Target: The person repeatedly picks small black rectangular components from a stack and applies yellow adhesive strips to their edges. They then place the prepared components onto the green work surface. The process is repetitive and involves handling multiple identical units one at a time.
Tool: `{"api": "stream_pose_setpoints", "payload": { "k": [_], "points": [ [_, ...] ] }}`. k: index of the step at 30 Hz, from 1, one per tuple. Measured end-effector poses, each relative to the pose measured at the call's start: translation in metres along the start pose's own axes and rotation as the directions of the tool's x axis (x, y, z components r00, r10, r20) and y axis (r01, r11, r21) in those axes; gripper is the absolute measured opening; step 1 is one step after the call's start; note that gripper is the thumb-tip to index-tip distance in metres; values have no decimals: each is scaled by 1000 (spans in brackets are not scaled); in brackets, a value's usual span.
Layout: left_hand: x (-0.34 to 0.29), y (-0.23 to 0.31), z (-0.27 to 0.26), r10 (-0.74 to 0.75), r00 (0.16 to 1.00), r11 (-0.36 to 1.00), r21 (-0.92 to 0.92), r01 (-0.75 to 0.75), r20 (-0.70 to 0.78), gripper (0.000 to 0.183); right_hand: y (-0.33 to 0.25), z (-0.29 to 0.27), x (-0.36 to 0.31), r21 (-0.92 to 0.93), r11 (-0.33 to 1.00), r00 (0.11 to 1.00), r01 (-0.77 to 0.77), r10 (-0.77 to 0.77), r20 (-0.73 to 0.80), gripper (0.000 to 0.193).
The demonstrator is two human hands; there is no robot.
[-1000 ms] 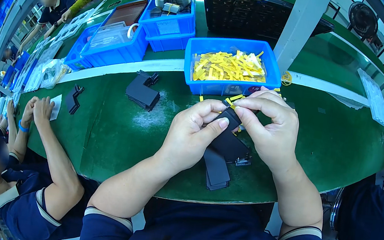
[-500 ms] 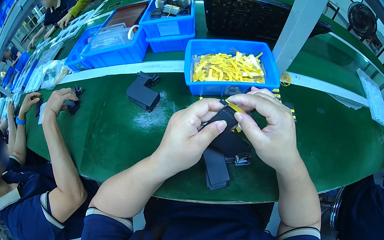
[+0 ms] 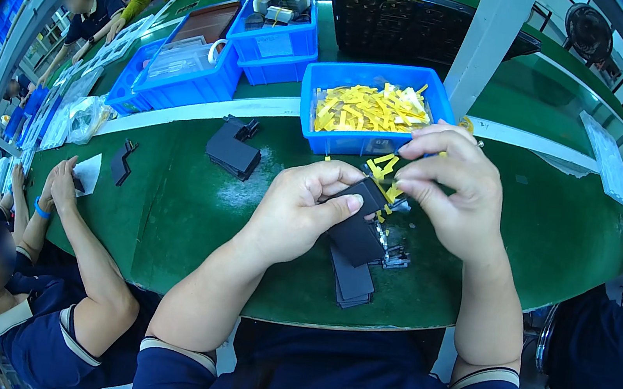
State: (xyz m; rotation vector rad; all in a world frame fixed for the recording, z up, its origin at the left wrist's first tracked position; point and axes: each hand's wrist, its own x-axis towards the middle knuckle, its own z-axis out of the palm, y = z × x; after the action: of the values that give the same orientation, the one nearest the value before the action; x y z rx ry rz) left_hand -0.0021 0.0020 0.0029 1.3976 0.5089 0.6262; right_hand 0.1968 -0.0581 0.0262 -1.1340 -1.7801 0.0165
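Note:
My left hand (image 3: 298, 208) is closed around a flat black plastic part (image 3: 347, 207), thumb on its face, tilted over the table. My right hand (image 3: 450, 185) is raised just right of the part and apart from it. Its fingers are curled toward the thumb; whatever they pinch is too small to make out. Yellow strips (image 3: 383, 166) lie beyond the part, between the hands. Below my left hand is a stack of flat black parts (image 3: 350, 280), with small dark clip-like ends (image 3: 396, 256) at its right side.
A blue bin (image 3: 307, 135) of yellow strips stands ahead. Another stack of black parts (image 3: 232, 154) sits left on the green table (image 3: 183, 209). Blue crates (image 3: 277, 40) and a grey post (image 3: 487, 52) stand farther back. A co-worker's hands (image 3: 61, 185) rest at the left.
My right hand has drawn away from the black part, up and to the right. The yellow strip it pinched against the part is no longer distinguishable. The neighbour's hand has left a black part on the table.

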Motion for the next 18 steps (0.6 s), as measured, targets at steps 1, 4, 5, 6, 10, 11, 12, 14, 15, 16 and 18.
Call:
{"api": "stream_pose_setpoints", "payload": {
  "k": [1,4,5,6,10,11,12,14,15,16,18],
  "points": [
    [0,0,-2,-14,1000,999,-34,15,23,17,2,-2,0,-14,993,994,-113,113,-9,10],
    [4,-2,-7,5,1000,990,-140,-9,-28,18,8,-6,-1,-24,890,890,-455,455,36,5],
    [6,-5,-8,19,998,984,-175,-30,-65,18,12,-5,-2,-121,870,856,-479,493,155,6],
    [7,-7,-9,46,995,980,-191,-63,-91,17,17,-2,-5,-217,844,802,-490,534,267,6],
    [8,-7,-9,40,989,982,-175,-65,-143,16,29,13,-12,-488,762,631,-426,637,444,10],
    [9,-7,-7,43,988,981,-182,-70,-148,15,29,14,-13,-524,750,608,-405,648,458,10],
    [9,-8,-7,46,986,979,-187,-76,-158,15,24,15,-12,-611,713,582,-344,673,457,12],
    [9,-8,-6,34,986,987,-150,-59,-163,14,19,16,-14,-665,694,645,-277,647,406,14],
    [9,-9,-6,28,985,990,-130,-50,-168,14,17,17,-16,-689,682,677,-244,629,383,16],
    [9,-9,-5,44,983,991,-118,-66,-177,14,17,18,-20,-685,697,740,-210,572,355,15],
    [8,-8,-2,76,978,991,-93,-95,-192,17,9,22,-16,-516,828,944,-220,314,102,12]
  ]
}}
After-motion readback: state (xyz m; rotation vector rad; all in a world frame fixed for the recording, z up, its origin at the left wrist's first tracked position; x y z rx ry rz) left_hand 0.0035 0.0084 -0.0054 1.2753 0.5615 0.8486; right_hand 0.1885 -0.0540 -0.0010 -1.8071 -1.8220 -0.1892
